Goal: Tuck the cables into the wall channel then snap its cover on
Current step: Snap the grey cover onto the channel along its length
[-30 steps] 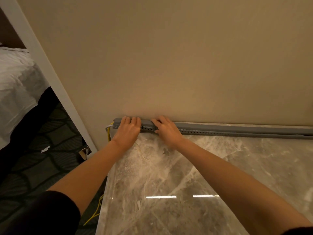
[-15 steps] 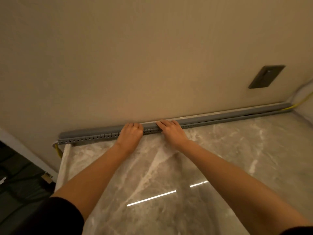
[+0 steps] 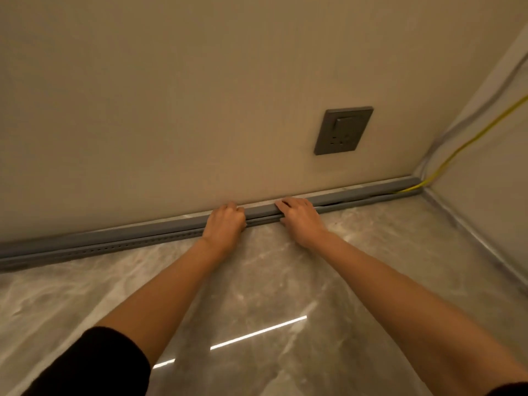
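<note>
A long grey slotted wall channel (image 3: 114, 248) runs along the foot of the beige wall, with its grey cover (image 3: 357, 195) lying on top of it. My left hand (image 3: 224, 224) grips the cover and channel, fingers curled over the top edge. My right hand (image 3: 300, 217) lies a little to the right with fingers over the cover and the thumb at its front. To the right of my right hand a dark gap shows under the cover. A yellow cable (image 3: 457, 150) comes out of the channel's right end and climbs the corner.
A dark grey wall socket (image 3: 343, 130) sits above the channel's right part. A polished grey marble surface (image 3: 271, 281) spreads in front of the channel. A side wall (image 3: 491, 167) closes the right end.
Both hands have slid to the right along the channel, away from its left end. The view has swung right, bringing the socket and corner into sight.
</note>
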### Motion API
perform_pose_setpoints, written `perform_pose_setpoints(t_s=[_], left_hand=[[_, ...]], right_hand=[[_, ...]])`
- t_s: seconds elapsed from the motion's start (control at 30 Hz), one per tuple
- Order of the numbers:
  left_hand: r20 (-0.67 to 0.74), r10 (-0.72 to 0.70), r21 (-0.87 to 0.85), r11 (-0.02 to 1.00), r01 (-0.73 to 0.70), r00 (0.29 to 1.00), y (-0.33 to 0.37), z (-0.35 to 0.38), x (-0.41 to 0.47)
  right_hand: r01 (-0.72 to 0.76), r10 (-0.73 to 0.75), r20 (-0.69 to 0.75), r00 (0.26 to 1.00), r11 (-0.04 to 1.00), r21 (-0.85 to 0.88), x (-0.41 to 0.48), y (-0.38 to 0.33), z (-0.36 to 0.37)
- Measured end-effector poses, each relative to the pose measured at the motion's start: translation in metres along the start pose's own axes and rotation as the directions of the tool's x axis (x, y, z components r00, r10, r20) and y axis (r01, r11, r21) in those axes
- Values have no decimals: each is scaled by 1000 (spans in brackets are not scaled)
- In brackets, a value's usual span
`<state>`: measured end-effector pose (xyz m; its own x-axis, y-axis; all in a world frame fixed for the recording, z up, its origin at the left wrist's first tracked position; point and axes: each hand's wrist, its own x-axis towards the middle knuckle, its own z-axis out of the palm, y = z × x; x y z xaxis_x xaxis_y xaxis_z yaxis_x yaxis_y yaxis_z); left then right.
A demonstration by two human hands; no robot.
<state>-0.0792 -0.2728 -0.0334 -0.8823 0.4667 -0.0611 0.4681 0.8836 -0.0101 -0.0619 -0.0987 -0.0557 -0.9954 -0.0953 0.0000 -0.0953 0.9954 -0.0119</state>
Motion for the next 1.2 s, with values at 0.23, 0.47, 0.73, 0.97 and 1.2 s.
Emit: perform_pose_setpoints(t_s=[0.23, 0.47, 0.73, 0.97, 1.2], left_hand=[[39, 44, -146, 989, -38, 998, 82, -13, 60], [108, 50, -210, 977, -26, 993, 111, -14, 91], [145, 71, -198, 979, -41, 987, 110, -15, 98], [141, 146, -114, 985, -130, 979, 114, -16, 92], [110, 230, 151, 958, -245, 967, 120, -13, 81]], right_hand=[[11, -19, 87, 996, 996, 90, 2, 105, -22], [41, -69, 217, 974, 990, 132, 18, 147, -35], [105, -124, 237, 964, 990, 93, 22, 148, -35], [231, -230, 199, 953, 973, 17, 15, 152, -29], [265, -256, 184, 949, 964, -28, 9, 155, -26]])
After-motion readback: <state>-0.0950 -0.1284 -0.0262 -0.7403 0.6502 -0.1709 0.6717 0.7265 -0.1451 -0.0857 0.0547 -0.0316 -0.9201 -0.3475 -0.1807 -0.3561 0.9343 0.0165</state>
